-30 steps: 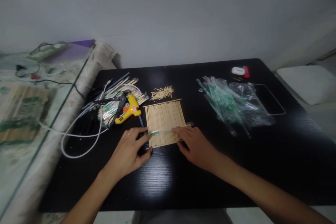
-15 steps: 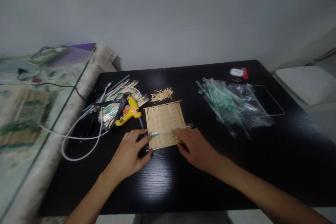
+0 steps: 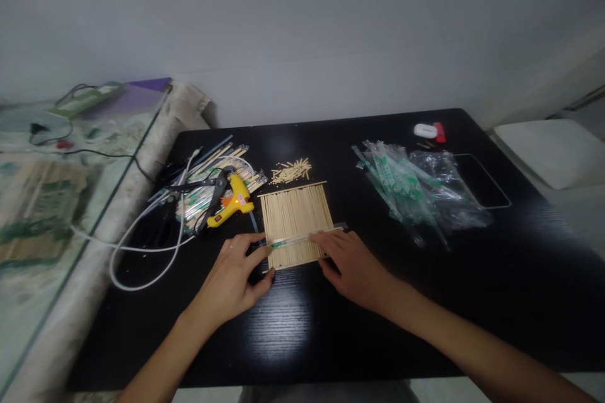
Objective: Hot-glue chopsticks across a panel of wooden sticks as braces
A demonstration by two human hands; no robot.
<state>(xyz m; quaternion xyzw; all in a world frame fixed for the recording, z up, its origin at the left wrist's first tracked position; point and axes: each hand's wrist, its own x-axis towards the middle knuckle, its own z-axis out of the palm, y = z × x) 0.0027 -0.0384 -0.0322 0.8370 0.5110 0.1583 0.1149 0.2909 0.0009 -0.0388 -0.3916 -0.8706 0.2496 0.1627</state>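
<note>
A flat panel of thin wooden sticks (image 3: 297,211), laid side by side with crosswise sticks at top and bottom, lies on the black table. Across its lower part runs a pair of chopsticks in a clear wrapper with green print (image 3: 289,241). My left hand (image 3: 241,274) presses its fingertips on the wrapper's left end, its thumb at the panel's lower left corner. At the other end, the fingers of my right hand (image 3: 352,264) rest on the wrapped chopsticks, with the thumb near the lower right edge. The undersides of both hands' fingers are hidden.
Cut stick pieces (image 3: 292,171) lie behind the panel. Left of it are a yellow glue gun (image 3: 239,198), black-handled cutters (image 3: 215,192), wrapped chopsticks (image 3: 193,211) and a white cable (image 3: 137,288). Empty wrappers (image 3: 401,186), a phone-like slab (image 3: 484,179) and a white case (image 3: 425,131) lie right.
</note>
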